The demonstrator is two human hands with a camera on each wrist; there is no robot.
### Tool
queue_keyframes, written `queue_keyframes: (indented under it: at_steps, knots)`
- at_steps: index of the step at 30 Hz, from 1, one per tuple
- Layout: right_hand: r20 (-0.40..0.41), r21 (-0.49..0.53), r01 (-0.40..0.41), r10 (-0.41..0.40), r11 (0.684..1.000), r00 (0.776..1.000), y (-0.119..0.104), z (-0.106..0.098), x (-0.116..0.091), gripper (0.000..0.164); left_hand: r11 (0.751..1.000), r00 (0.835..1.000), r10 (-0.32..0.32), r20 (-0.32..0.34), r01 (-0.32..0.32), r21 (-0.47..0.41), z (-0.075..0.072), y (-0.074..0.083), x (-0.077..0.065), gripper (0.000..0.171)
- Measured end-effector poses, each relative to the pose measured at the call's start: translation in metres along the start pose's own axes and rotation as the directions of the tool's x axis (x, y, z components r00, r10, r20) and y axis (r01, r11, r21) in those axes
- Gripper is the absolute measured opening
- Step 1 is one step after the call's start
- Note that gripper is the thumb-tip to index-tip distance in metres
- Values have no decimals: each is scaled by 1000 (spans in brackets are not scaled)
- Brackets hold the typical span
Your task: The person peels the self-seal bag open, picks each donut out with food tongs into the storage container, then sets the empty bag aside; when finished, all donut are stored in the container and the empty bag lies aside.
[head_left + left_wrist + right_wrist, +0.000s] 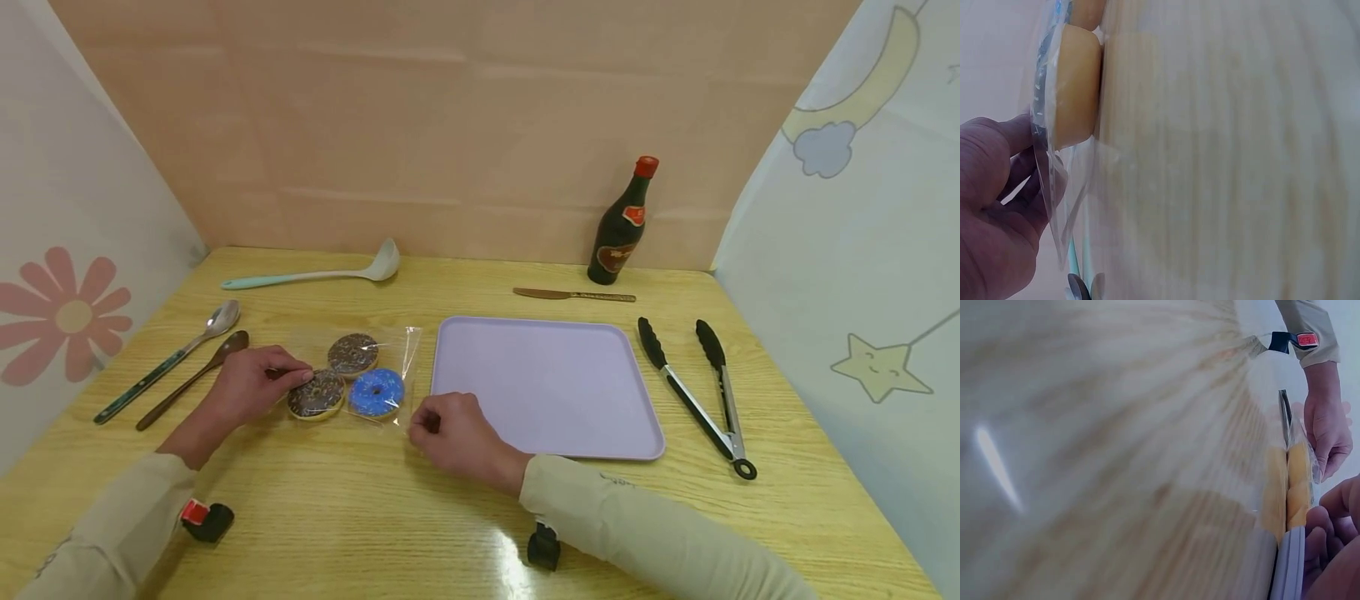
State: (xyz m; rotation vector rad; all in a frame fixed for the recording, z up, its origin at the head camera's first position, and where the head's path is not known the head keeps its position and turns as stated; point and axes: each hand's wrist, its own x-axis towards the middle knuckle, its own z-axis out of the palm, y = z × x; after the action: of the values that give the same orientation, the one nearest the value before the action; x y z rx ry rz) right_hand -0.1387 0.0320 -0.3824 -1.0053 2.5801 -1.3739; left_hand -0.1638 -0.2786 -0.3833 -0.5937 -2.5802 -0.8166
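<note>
Well, ring doughnuts [360, 393] (sprinkled), clear bag [406, 358]

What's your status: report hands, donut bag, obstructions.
Left hand pinching clear bag at left end. Right hand at right end, grip unclear. Three donuts inside. No obstruction seen; lilac tray alongside.

Tray [547, 387]: lilac. Left of tray: doughnut [377, 403], blue, white-flecked; two other doughnuts [354, 365], brown, pale-flecked. Right of tray: tongs [699, 414], black and silver. Behind tray: bottle [617, 237], dark, red-capped. Bench [337, 517]: yellow wood-grain.
</note>
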Motion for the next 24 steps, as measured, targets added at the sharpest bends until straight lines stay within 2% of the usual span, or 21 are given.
queue_keyframes:
  at_steps: [11,19,24]
  knots:
    - [3,14,-73,73,997,997,4,-4,-2,14,1000,1000,-22,3,22,-21,0,0,0,5]
    - [81,40,-125,122,991,989,0,-8,3,2,1000,1000,-16,4,17,-24,-1,3,0,5]
    - [126,43,-136,129,990,984,-2,-8,10,15,999,1000,-11,-1,11,-37,-4,5,0,7]
